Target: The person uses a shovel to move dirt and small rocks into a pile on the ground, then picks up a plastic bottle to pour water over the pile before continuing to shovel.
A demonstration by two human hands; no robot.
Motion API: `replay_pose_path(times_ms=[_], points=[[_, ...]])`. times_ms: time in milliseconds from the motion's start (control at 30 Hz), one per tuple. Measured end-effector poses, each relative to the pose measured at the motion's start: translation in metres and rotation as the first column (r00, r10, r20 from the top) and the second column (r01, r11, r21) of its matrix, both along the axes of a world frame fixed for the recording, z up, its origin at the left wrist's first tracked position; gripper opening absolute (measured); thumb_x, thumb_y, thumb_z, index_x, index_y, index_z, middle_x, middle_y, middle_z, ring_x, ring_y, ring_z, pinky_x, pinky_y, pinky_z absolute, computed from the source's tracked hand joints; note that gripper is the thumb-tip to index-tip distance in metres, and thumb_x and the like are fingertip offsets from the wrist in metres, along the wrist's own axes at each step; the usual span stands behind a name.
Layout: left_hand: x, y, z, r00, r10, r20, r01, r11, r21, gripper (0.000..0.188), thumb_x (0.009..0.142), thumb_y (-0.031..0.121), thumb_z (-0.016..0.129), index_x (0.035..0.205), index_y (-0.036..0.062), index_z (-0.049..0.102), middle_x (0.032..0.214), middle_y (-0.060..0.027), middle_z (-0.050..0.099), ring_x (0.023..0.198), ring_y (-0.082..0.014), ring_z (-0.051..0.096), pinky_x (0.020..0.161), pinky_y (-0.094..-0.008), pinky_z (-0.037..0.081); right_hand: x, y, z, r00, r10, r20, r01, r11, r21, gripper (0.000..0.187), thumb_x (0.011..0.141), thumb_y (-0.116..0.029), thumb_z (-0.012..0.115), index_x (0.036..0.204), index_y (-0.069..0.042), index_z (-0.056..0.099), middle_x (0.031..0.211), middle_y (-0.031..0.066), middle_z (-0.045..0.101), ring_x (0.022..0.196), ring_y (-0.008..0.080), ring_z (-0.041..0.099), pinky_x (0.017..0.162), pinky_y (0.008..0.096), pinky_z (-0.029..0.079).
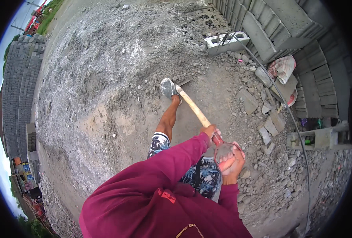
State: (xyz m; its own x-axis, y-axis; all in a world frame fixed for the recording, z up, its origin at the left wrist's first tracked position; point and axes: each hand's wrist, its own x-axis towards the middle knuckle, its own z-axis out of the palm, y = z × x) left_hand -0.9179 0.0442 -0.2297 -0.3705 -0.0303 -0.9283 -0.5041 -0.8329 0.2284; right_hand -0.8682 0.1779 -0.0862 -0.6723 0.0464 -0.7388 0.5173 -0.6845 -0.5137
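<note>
Shovel handle [194, 106] sat clamped in both my hands: left hand [209, 130] mid-shaft, right hand [232, 160] on end grip, blade by my shoe [168, 87] w/ gravel [104, 59] around.

Grey gravel heap [116, 51] across the yard. Hollow concrete block [226, 41] lying beside stacked blocks [275, 27]. Black hose [294, 123] curving over rubble. Crumpled sack [283, 67] against the stack. More block stacks [21, 87] far left.

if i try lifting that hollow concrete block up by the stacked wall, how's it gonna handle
The hollow concrete block is probably heavy for its size and fully rigid. Flat faces suggest it won't roll. Its rough surface should grip well, though edges may chip like the broken pieces nearby.
</note>
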Motion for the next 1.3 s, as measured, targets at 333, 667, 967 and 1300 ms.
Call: replay_pose_path(times_ms=[333,667,967,1300], points=[[0.073,-0.018,-0.121,0.849,-0.517,0.110,0.508,0.856,0.097,0.054,0.083,0.042,0.057,0.120,0.0048,0.045,0.104,-0.0182,0.059,0.089,-0.0313,0.061,0.071,-0.0488,0.051,0.087,0.110,-0.228,0.928,-0.032,0.372,-0.214,0.771,0.599,0.013,0.073,-0.014,0.058,0.073,-0.001,0.058,0.058,0.0056,0.047,0.043,0.0204,0.048,0.039,0.0348,0.041],[-0.057,-0.173,-0.297,0.985,-0.041,0.168,0.059,0.993,-0.106,0.050,0.079,0.040,0.063,0.110,0.0044,0.048,0.092,-0.0127,0.056,0.077,-0.0262,0.058,0.066,-0.0427,0.050,0.082,0.055,-0.225,0.792,-0.157,0.590,-0.321,0.714,0.622,0.018,0.077,-0.013,0.054,0.086,-0.006,0.067,0.052,-0.0031,0.040,0.042,0.0101,0.042,0.039,0.0248,0.035],[-0.021,-0.143,-0.243,0.957,0.046,0.287,0.017,0.977,-0.212,0.022,0.082,0.019,0.060,0.097,0.0044,0.052,0.075,-0.0058,0.055,0.058,-0.0181,0.055,0.051,-0.0361,0.051,0.104,0.067,-0.130,0.774,-0.337,0.536,-0.251,0.614,0.748,0.010,0.074,-0.008,0.055,0.071,-0.003,0.062,0.048,0.0011,0.043,0.035,0.0131,0.040,0.033,0.0286,0.029],[0.114,-0.036,-0.006,0.969,0.167,0.182,-0.093,0.929,-0.359,0.020,0.079,0.017,0.060,0.081,-0.0013,0.054,0.065,-0.0094,0.056,0.048,-0.0205,0.056,0.043,-0.0362,0.050,0.273,0.220,0.029,0.872,-0.181,0.455,-0.260,0.616,0.744,0.014,0.076,-0.014,0.053,0.070,-0.003,0.060,0.052,0.0029,0.045,0.037,0.0152,0.041,0.034,0.0300,0.032]])
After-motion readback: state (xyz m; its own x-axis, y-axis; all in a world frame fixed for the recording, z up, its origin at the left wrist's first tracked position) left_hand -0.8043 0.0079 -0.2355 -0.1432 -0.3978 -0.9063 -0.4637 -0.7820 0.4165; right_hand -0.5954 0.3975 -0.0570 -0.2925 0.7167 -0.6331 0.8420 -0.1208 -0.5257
